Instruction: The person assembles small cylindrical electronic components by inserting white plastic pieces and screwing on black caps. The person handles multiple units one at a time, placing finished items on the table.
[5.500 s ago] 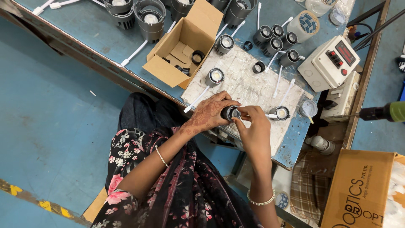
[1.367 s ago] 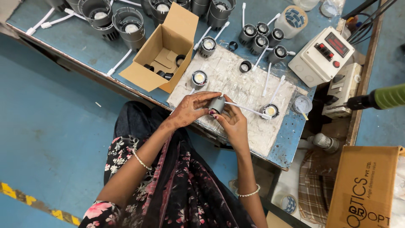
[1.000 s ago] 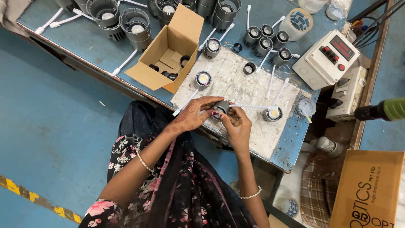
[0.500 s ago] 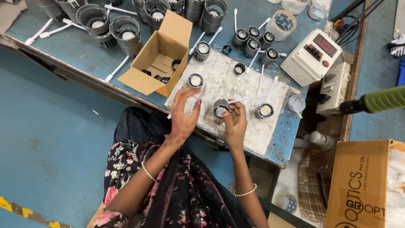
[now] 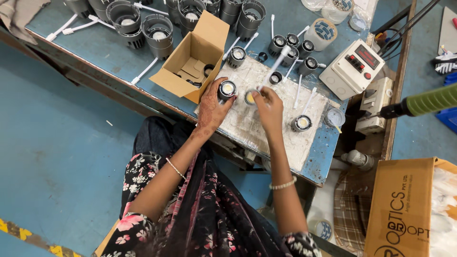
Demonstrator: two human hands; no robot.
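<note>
the left hand [image 5: 211,105] reaches over the white work mat [image 5: 266,123] and its fingers curl around a small dark round lamp housing [image 5: 227,89] at the mat's near-left corner, just beside the open cardboard box [image 5: 190,59]. the right hand [image 5: 269,107] sits on the mat too, fingertips pinched on a second lamp piece [image 5: 249,97] with a pale yellow centre, a white stick [image 5: 273,66] rising from it toward the far edge. another finished housing [image 5: 302,123] stands alone toward the mat's right edge, well apart from both hands.
</note>
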